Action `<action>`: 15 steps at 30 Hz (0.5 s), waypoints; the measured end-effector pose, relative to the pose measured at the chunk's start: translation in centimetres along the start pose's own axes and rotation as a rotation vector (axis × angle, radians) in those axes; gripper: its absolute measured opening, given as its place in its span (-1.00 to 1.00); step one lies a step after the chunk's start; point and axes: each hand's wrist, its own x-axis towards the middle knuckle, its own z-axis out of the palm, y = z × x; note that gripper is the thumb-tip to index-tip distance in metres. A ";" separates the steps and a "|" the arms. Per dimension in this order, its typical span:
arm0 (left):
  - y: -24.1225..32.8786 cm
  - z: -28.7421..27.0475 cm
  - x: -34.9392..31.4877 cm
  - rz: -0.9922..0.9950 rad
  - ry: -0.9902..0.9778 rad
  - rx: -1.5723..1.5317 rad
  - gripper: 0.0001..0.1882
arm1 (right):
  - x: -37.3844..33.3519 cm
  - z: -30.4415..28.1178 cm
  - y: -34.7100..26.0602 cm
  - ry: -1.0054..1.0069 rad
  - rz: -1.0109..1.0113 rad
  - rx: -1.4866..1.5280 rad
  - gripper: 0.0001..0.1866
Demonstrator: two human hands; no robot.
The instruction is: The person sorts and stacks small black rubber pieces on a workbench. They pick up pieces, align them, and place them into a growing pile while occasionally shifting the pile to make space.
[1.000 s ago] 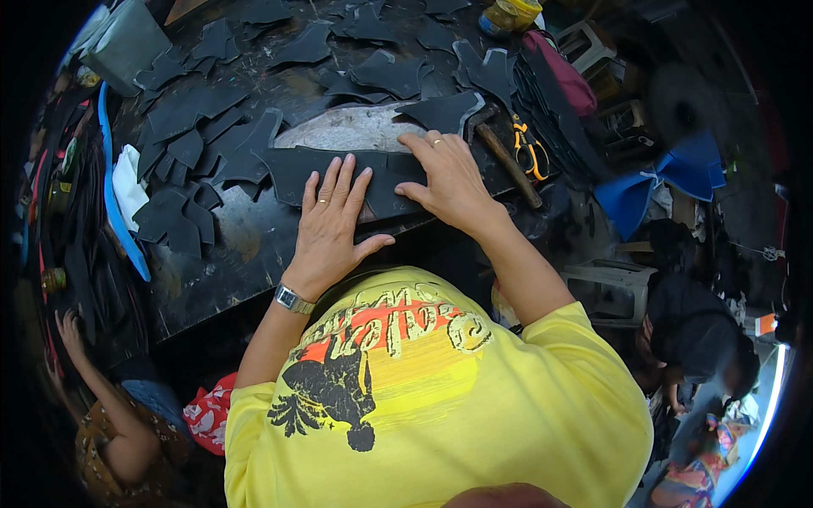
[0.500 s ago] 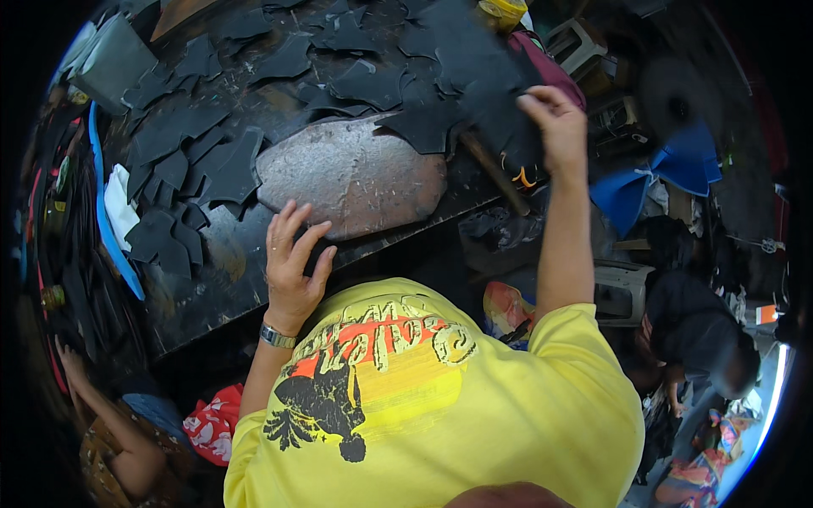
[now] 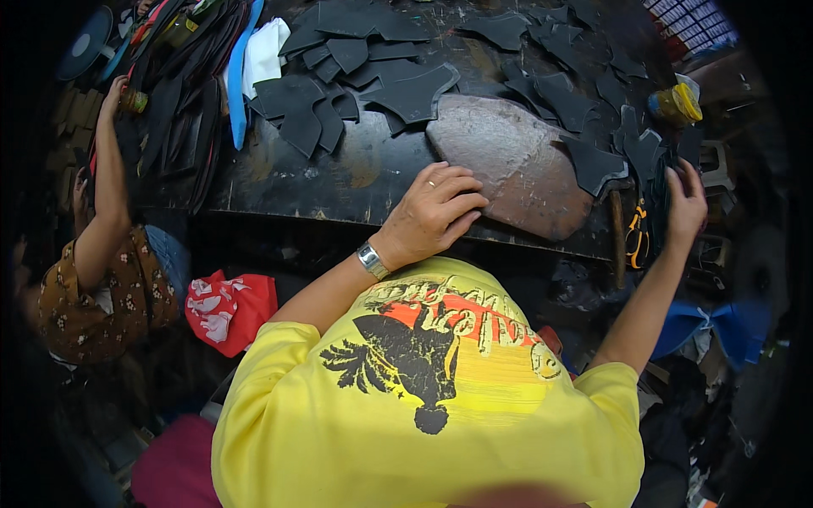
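Note:
My left hand (image 3: 434, 212), with a ring and a metal watch on that arm, rests loosely curled at the near left edge of a worn, brownish-grey slab (image 3: 517, 165). Its fingers are slightly apart and nothing shows in them. At the table's right end, my right hand (image 3: 688, 203) has its fingers bent about the edge of dark, flat pieces (image 3: 648, 152); what lies under the fingertips is partly hidden. One black cut piece (image 3: 593, 161) overlaps the slab's right side. Beside it are a wooden-handled hammer (image 3: 618, 241) and an orange-handled tool (image 3: 635, 233).
Black cut pieces (image 3: 415, 89) cover much of the dark table (image 3: 279, 182). A yellow-lidded jar (image 3: 676, 105) stands at the far right. At left lie a blue strip (image 3: 241, 76), white cloth (image 3: 265, 57) and dark strips; another person's arm (image 3: 110, 169) reaches there.
The view has swung, so the table appears shifted. My left hand has gone from spread fingers to a looser curl at the slab's edge. The blurred black sheet by my right hand now looks still.

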 end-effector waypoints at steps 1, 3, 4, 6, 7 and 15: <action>0.0 0.1 0.0 0.007 0.002 -0.001 -0.76 | -2.4 2.4 -2.4 -0.104 -0.049 0.104 -0.66; 0.0 0.2 0.1 0.023 0.008 -0.010 -0.76 | -7.6 6.3 -7.1 -0.372 -0.199 0.107 -0.68; -0.1 0.2 0.1 0.029 0.012 -0.010 -0.76 | -9.9 8.4 -9.1 -0.436 -0.310 0.073 -0.70; 0.0 0.0 0.0 0.029 0.035 -0.032 -0.77 | -13.3 12.1 -12.0 -0.493 -0.462 0.037 -0.75; -0.1 -0.2 0.0 0.024 0.053 -0.054 -0.77 | -14.6 13.6 -12.9 -0.483 -0.467 0.053 -0.76; -3.9 -5.4 2.4 -0.193 0.319 -0.065 -0.80 | -17.5 17.7 -13.0 -0.386 -0.682 -0.170 -0.70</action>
